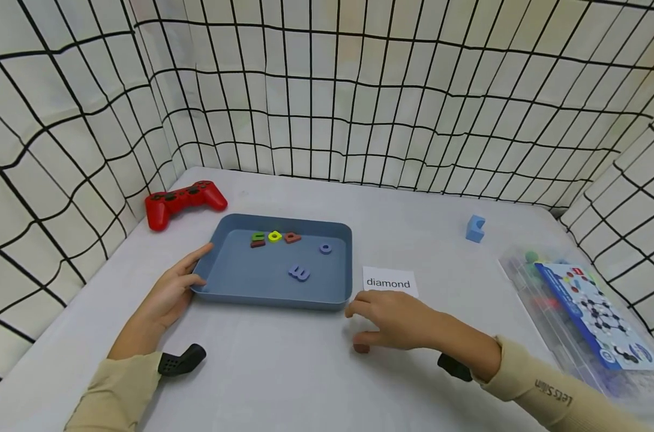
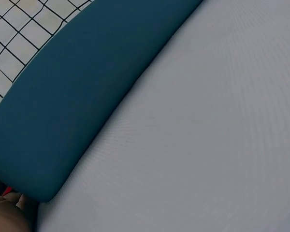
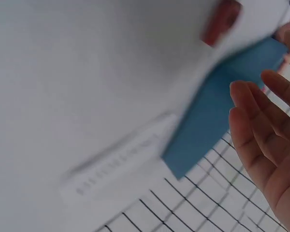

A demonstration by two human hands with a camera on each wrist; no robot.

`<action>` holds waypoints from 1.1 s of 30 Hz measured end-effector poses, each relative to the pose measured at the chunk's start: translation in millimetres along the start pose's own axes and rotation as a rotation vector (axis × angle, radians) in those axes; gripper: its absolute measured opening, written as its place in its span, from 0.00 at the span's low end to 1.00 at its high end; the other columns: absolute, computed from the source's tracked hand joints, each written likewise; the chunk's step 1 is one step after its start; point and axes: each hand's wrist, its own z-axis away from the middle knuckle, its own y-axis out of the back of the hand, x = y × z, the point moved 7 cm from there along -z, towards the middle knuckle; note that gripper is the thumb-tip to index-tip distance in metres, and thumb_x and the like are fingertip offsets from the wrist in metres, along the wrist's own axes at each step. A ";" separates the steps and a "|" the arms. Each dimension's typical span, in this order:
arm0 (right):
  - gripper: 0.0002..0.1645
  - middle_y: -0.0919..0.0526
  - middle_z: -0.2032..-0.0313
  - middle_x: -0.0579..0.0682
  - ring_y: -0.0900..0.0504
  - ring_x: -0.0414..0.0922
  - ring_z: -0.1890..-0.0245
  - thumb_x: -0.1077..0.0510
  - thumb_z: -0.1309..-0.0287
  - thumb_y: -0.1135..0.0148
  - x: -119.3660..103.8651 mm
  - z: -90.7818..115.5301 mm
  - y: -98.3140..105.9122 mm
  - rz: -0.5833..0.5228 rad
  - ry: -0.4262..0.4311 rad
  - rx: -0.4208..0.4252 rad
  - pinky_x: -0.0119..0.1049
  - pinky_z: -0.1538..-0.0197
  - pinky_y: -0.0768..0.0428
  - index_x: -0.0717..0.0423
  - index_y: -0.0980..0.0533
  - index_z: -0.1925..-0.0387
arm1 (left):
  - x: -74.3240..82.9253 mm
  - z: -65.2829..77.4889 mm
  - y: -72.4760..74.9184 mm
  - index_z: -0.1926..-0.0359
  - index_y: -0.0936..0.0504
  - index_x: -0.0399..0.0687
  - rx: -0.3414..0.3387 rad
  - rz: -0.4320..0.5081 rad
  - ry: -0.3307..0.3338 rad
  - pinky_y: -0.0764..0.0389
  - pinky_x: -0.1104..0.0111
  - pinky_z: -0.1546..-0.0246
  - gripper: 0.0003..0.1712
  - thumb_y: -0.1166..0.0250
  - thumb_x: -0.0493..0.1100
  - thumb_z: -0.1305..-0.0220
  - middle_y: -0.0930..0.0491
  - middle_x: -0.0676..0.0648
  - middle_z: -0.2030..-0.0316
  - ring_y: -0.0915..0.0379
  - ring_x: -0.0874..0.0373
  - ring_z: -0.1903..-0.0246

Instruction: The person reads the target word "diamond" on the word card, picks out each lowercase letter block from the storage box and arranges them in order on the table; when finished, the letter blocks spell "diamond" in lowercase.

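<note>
Two bare hands work over a white table, its far side being twelve o'clock. The left hand has its grip clamped on the nine o'clock end of a blue tray, thumb by the near corner; a red game controller lies off the tray's ten o'clock corner. Inside, towards twelve, a green piece sits just beside a dark red piece, then come a yellow piece and a reddish piece; a violet curved piece lies towards four and a violet ring towards two. Past the tray's five o'clock corner, a brown piece lies on the table. The right hand is over it, grip apart, thumb and fingertips parted; I cannot tell whether the thumb touches the piece. At that hand's twelve o'clock is a card reading "diamond". Farther right, a light blue block lies towards two, and a clear box with a booklet over it towards three.
</note>
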 end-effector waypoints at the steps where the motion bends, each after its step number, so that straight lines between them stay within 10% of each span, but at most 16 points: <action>1: 0.19 0.27 0.62 0.42 0.28 0.35 0.66 0.44 0.54 0.45 -1.1 -4.6 5.6 0.003 -0.002 -0.012 0.28 0.66 0.30 0.47 0.28 0.59 | 0.0 0.2 0.7 0.37 0.51 0.46 0.003 0.000 0.003 0.71 0.58 0.46 0.38 0.61 0.22 0.52 0.73 0.50 0.37 0.81 0.58 0.41; 15: 0.15 0.28 0.65 0.37 0.28 0.35 0.66 0.47 0.51 0.46 -7.8 -79.5 52.8 -0.012 0.065 -0.043 0.26 0.69 0.31 0.45 0.29 0.60 | 0.9 5.2 5.2 0.37 0.50 0.46 0.034 -0.003 0.043 0.69 0.58 0.45 0.37 0.61 0.24 0.51 0.72 0.49 0.37 0.79 0.55 0.40; 33: 0.16 0.27 0.66 0.44 0.31 0.37 0.68 0.50 0.50 0.46 14.1 -176.7 37.7 0.043 -0.021 -0.108 0.29 0.68 0.33 0.50 0.28 0.58 | 5.1 4.7 2.9 0.38 0.50 0.39 0.050 -0.012 0.026 0.67 0.59 0.45 0.37 0.61 0.23 0.54 0.70 0.47 0.37 0.77 0.55 0.40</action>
